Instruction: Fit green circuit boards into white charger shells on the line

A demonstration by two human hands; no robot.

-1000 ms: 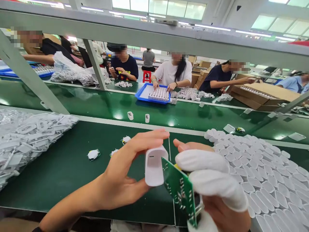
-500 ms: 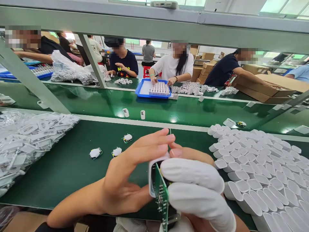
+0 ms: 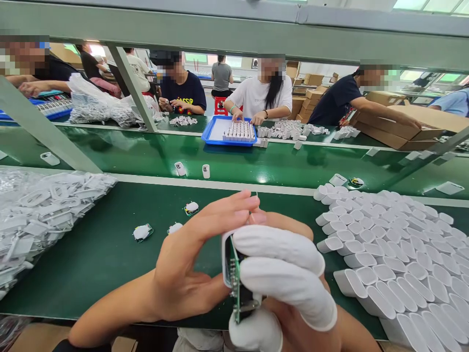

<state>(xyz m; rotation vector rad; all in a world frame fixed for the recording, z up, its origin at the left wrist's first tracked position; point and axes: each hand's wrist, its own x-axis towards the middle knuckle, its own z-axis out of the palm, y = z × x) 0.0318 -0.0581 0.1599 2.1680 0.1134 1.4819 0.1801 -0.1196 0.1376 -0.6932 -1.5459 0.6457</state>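
My left hand [image 3: 194, 254] holds a white oval housing [image 3: 226, 261] between its thumb and fingers, with the opening facing right. White finger covers are on some fingers of my right hand [image 3: 289, 274], which pinches a green circuit board [image 3: 236, 288] with metal pins. The board's upper end sits at the housing's opening; how far it reaches inside is hidden. Small circuit boards with white tops lie on the green table behind my left hand, one [image 3: 142, 232] at the left and another [image 3: 191, 208] further back.
A heap of white plastic parts [image 3: 47, 210] lies at the left. Many white housings [image 3: 395, 254] stand at the right. Beyond runs a green belt [image 3: 234, 164] with a few pieces. Several people work across it, near a blue tray [image 3: 208, 137]. A metal frame [image 3: 234, 29] crosses above.
The circuit board has moved up and left, closer into the housing, with my right hand. The belt's pieces have shifted left in view, and the view has tilted slightly.
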